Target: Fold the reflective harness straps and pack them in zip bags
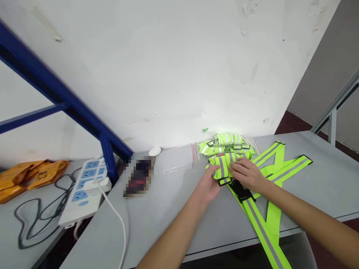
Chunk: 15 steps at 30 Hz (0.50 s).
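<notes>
A neon-yellow reflective safety vest [269, 209] with grey stripes and black edging lies spread across the grey table [325, 186], its straps hanging over the front edge. My left hand [206, 185] supports a folded bundle of its webbing [223, 168] from below and the side. My right hand [246, 173] presses on top of that bundle, next to a black plastic buckle [240, 190]. Just beyond my hands lies a clear zip bag [227, 145] holding folded neon-yellow reflective material.
Left of my hands are a pixelated phone [138, 177] and a white round object [155, 151]. A white power strip [84, 186] with cables [36, 224] sits on a lower left surface beside orange packets [30, 179]. A blue metal frame [56, 89] crosses the left, before a white wall.
</notes>
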### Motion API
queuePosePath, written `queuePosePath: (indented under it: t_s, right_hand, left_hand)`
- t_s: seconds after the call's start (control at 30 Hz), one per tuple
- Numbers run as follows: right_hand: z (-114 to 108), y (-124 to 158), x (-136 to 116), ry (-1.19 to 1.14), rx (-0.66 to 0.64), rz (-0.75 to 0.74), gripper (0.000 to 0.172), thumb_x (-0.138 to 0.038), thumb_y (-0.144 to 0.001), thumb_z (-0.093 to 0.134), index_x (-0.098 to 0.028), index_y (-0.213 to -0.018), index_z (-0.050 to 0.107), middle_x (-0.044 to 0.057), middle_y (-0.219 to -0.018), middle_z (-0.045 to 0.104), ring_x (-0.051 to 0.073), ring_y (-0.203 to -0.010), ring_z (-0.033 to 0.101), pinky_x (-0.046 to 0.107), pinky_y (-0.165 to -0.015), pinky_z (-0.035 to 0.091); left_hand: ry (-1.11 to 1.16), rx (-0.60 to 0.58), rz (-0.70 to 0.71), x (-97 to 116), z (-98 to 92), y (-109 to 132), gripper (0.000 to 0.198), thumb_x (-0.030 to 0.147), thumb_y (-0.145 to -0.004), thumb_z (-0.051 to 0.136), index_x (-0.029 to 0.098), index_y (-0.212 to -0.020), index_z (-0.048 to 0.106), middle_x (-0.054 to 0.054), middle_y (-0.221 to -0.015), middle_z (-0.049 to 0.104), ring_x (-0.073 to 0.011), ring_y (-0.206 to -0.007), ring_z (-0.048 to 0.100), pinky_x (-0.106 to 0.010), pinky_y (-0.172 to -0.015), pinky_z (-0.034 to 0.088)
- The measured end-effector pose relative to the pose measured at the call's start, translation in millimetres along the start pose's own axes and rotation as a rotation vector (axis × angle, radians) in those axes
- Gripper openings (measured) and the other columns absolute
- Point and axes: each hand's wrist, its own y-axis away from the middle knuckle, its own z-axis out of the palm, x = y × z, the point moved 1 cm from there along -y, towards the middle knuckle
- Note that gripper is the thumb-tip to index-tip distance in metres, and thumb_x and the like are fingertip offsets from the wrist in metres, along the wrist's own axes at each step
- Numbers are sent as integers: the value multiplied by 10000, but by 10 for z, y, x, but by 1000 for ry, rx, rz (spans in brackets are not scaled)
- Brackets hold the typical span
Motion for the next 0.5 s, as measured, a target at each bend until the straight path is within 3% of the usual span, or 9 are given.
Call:
queuePosePath:
  t_s: [0.13, 0.23, 0.3, 0.37, 0.5]
  right_hand:
    - [-73, -19, 26, -42, -51, 132, 340, -176, -889, 468, -249, -1207, 561, 92, -1234, 615, 257, -1185, 520, 602, -1092, 263]
    - [-124, -27, -26, -172, 37, 304, 460, -210, -866, 464, -235, -1326, 453, 109, -1460, 400, 295, -1384, 291, 629, -1118, 173]
    - [-144, -51, -66, -288, 115, 525, 517, -275, -904, 431, -238, -1412, 346, 97, -1549, 245, 294, -1438, 160, 599, -1126, 188]
    - [-157, -97, -95, -432, 164, 770, 546, -372, -937, 402, -252, -1455, 277, 86, -1553, 247, 287, -1432, 191, 555, -1121, 246]
    - [-197, -227, -118, -722, 173, 1148, 579, -589, -895, 402, -264, -1374, 418, 81, -1386, 502, 312, -1261, 472, 460, -951, 482]
  left_hand:
    - [-93, -21, 76, 48, -49, -55, 648, 113, -629, 651, 244, -1254, 537, -28, -1026, 691, -190, -843, 670, -323, -764, 537]
    - [-188, -65, 101, 126, -93, -54, 642, 118, -627, 670, 253, -1242, 542, -22, -966, 688, -188, -809, 668, -274, -672, 521]
    - [-240, -81, 109, 153, -102, -35, 644, 118, -634, 676, 265, -1245, 537, -19, -943, 687, -198, -810, 669, -267, -647, 514]
    - [-266, -90, 103, 148, -97, -16, 665, 125, -636, 688, 276, -1264, 524, -19, -950, 688, -213, -832, 673, -282, -670, 521]
    - [-273, -98, 78, 93, -97, 0, 755, 156, -628, 744, 283, -1327, 487, -23, -903, 705, -232, -815, 687, -327, -724, 530]
